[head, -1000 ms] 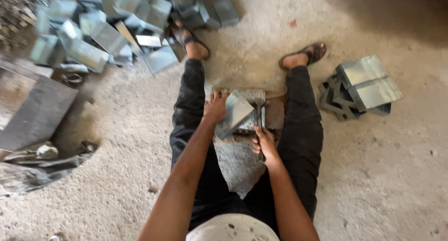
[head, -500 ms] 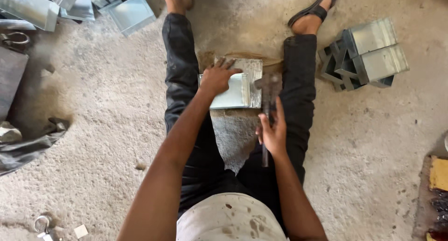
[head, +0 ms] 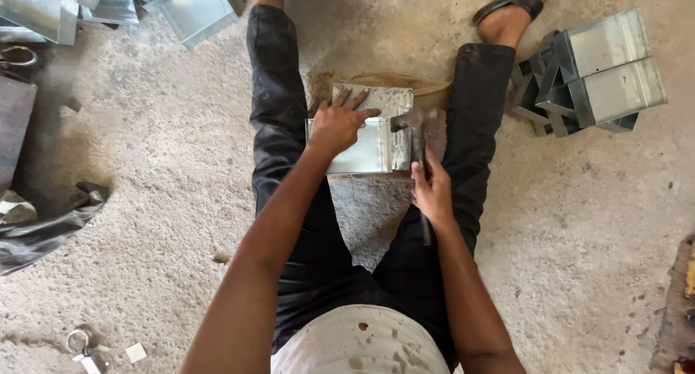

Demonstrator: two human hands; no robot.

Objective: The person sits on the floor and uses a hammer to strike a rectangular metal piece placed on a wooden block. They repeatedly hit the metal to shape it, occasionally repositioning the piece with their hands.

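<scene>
head view: left hand (head: pixel 339 125) flat on metal box (head: pixel 365 146); right hand (head: pixel 433 193) grips hammer (head: pixel 418 146).

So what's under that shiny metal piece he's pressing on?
A flat grey slab shows past the sheet-metal piece under the left hand. The part beneath is covered.

Left hand (head: pixel 337 124) presses sheet-metal box (head: pixel 365 146); right hand (head: pixel 433 193) grips hammer (head: pixel 418 146).

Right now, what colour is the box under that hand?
Shiny silver-grey metal box, under the left hand; head view.
</scene>
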